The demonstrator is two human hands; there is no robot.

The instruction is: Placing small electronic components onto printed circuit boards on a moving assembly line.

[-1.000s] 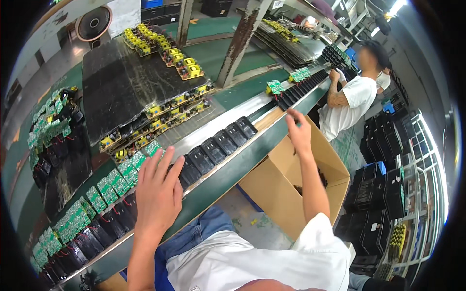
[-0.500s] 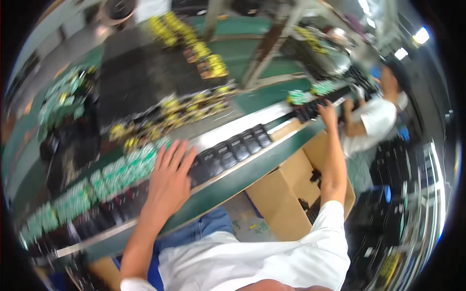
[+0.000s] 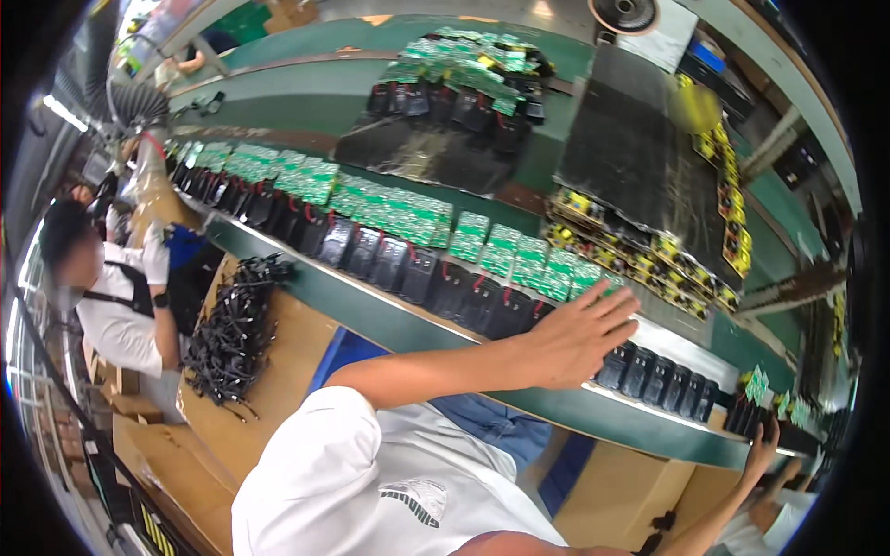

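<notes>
My left hand [image 3: 586,335] lies open, fingers spread, over a long row of black plastic cases [image 3: 417,276] on the conveyor line. Green circuit boards [image 3: 389,211] stand along the row's far side, with red wires between boards and cases. To the right of that hand, a shorter run of black cases [image 3: 658,380] shows no boards on it. At the far right my right hand [image 3: 762,449] touches or sits beside another group of black cases [image 3: 742,417] with green boards [image 3: 757,384]. Its fingers are partly hidden and dark, so their grip is unclear.
Beyond the line lie a black mat [image 3: 616,139] edged with yellow-and-copper parts [image 3: 732,213] and a heap of green boards [image 3: 464,69]. An open cardboard box [image 3: 616,491] is below the bench. Black cables [image 3: 236,324] pile up on the left, near a co-worker [image 3: 111,287].
The view has swung left, bringing the left co-worker and cable pile into sight. My left hand stays spread over the row; my right hand remains at the far-right cases.
</notes>
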